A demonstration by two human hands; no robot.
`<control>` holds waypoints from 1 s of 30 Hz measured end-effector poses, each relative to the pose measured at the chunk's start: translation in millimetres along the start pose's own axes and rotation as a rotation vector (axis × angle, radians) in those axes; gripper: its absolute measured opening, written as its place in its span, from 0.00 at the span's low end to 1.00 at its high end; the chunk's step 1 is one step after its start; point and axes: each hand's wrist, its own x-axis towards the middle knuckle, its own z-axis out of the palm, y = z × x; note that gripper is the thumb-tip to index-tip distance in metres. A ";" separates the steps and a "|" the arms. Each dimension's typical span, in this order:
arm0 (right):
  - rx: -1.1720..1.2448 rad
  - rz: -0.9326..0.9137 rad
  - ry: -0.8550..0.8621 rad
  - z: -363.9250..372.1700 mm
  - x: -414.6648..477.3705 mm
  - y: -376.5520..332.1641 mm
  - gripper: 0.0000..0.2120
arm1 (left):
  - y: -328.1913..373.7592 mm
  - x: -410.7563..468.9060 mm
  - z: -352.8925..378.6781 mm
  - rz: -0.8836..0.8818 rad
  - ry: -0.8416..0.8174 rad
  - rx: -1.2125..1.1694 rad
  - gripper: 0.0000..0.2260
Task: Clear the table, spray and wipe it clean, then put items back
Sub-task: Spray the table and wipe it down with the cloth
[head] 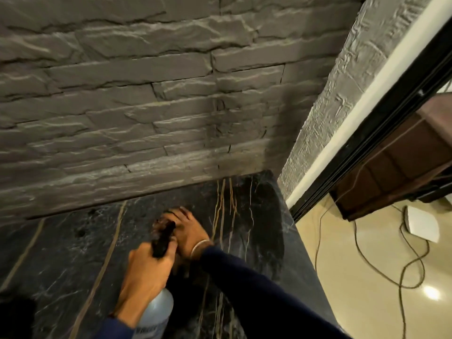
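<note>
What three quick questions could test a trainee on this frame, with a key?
1. True or false: the left hand grips the spray bottle near its black head.
2. Where does the right hand rest? A) on the dark marble table top; B) inside a sink; C) on a keyboard.
3. Fill in: the right wrist, at the end of a dark sleeve, wears a thin ____.

Key: 1 true; 2 A; 3 bangle.
</note>
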 end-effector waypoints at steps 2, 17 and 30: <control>-0.069 0.098 0.067 -23.1 -5.1 38.3 0.25 | 7.8 2.3 2.8 0.031 -0.038 -0.012 0.21; 0.039 0.548 0.198 -29.6 48.9 42.5 0.16 | 55.5 23.2 -0.5 0.287 0.063 -0.003 0.18; -0.158 1.046 0.252 -87.5 -126.9 173.3 0.26 | 68.1 -14.1 28.3 0.450 -0.110 -0.062 0.17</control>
